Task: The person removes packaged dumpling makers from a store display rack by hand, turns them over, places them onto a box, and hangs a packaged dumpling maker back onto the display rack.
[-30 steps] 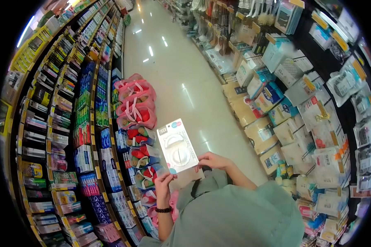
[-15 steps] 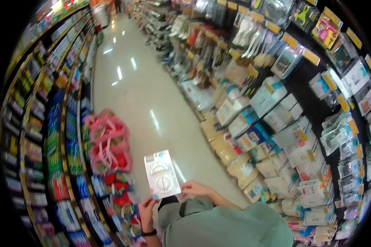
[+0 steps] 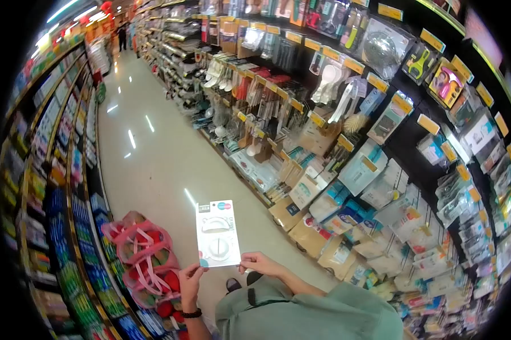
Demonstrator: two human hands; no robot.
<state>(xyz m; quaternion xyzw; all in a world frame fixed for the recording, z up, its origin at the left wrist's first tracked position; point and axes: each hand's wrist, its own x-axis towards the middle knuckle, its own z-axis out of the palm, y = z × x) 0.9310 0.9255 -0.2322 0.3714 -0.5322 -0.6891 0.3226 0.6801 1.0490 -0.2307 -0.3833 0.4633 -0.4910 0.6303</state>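
Observation:
A flat white package (image 3: 218, 233) with two round white shapes on its front stands out over the aisle, in front of the green shirt. My left hand (image 3: 191, 276) pinches its lower left corner, with a dark band round the wrist. At the lower right corner, my right hand (image 3: 259, 263) has its thumb and fingers closed on the edge. Both hands hold the same package, its printed face toward me.
Pink baskets (image 3: 145, 255) with red items stand on the floor at left, beside a shelf (image 3: 74, 243) of packaged goods. Hanging utensils (image 3: 335, 85) and bagged goods (image 3: 380, 187) line the right side. A distant person (image 3: 122, 36) stands up the aisle (image 3: 148, 153).
The view has tilted up and turned right, showing more of the right shelves and the far aisle. Both hands still hold the package, which now looks more upright and slightly further left.

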